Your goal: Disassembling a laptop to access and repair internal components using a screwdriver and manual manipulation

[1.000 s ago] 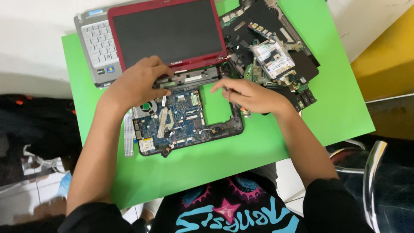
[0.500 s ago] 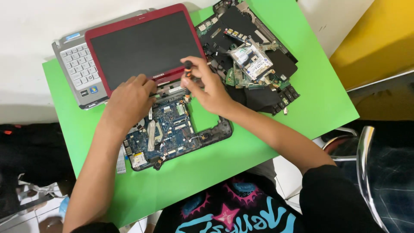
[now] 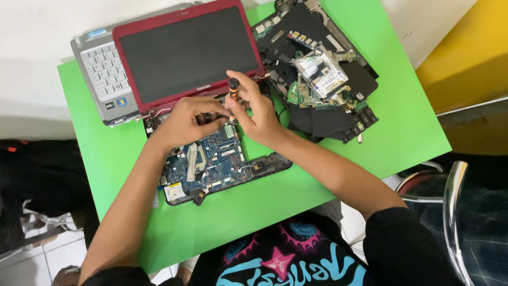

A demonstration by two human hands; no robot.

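Head view, looking straight down. I logged the step as screw work at the hinge edge of an opened laptop base (image 3: 222, 164). The right hand (image 3: 254, 114) was closed around a small screwdriver (image 3: 233, 87) with a black and orange handle, held nearly upright, its tip hidden behind the fingers. The left hand (image 3: 185, 119) was curled with fingertips pressed on the base just beside the driver; whether it pinched anything I could not tell.

The base lay on the green table (image 3: 370, 153), its blue circuit board (image 3: 209, 161) bare, matte and densely studded, with a pale metal bracket across it. The red-framed screen (image 3: 185, 53) lay flat behind it, dark and glossy. A grey keyboard panel (image 3: 103, 79) lay partly under the screen's left edge.

Judgement: the next move calls for a steady vertical driver and firm bracing, since the screw looks small and the hinge wires sit close.

Right of the hands: a heap of black plastic casing and green boards (image 3: 317, 79), irregular, sharp-edged, topped by a silver drive (image 3: 323, 71).
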